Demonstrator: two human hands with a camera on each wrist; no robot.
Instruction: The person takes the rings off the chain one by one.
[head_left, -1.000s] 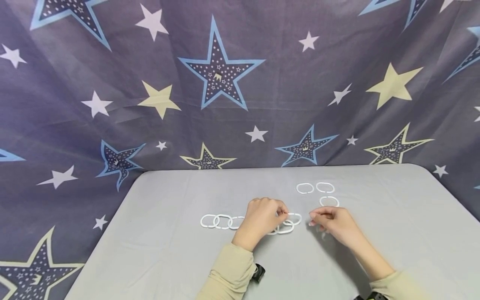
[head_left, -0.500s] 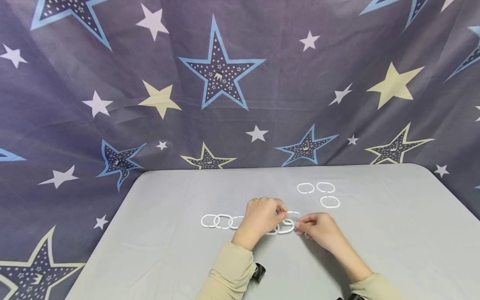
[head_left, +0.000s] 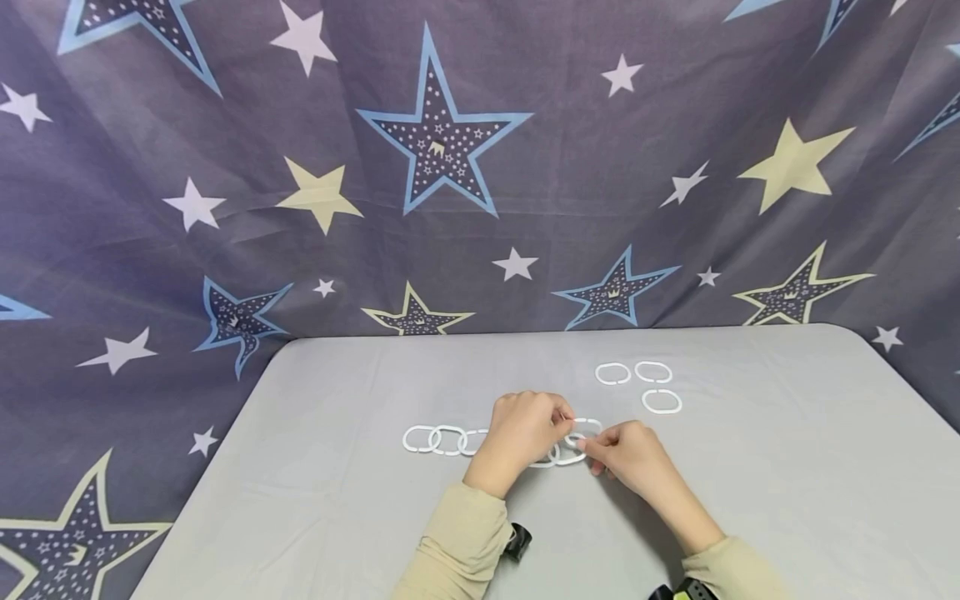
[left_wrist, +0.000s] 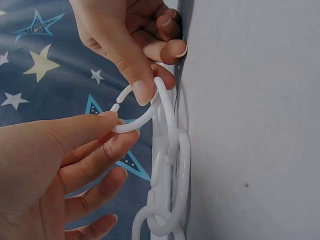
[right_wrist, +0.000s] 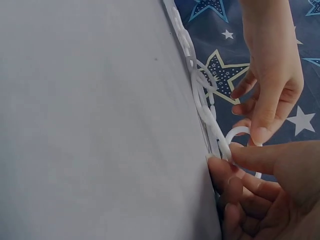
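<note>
A chain of white plastic links [head_left: 447, 440] lies across the grey table, its middle hidden behind my left hand [head_left: 521, 429]. That hand pinches a white oval link [left_wrist: 137, 124] between thumb and forefinger; a small gap shows in the link's side. My right hand [head_left: 630, 457] pinches the spot where this link meets the chain's end link [left_wrist: 168, 115], thumb lying over the crossing. From the right wrist, the right thumb and fingers cover the end of the chain, and the held link [right_wrist: 239, 130] arches between both hands.
Three loose white links, a left one [head_left: 612, 373], a right one [head_left: 653, 372] and a nearer one [head_left: 662, 402], lie behind the right hand. A star-printed cloth [head_left: 450, 250] hangs behind the table [head_left: 315, 517].
My right hand has moved left to the chain's end, and its fingers now pinch there beside the left hand. The left hand has stayed in place with its link.
</note>
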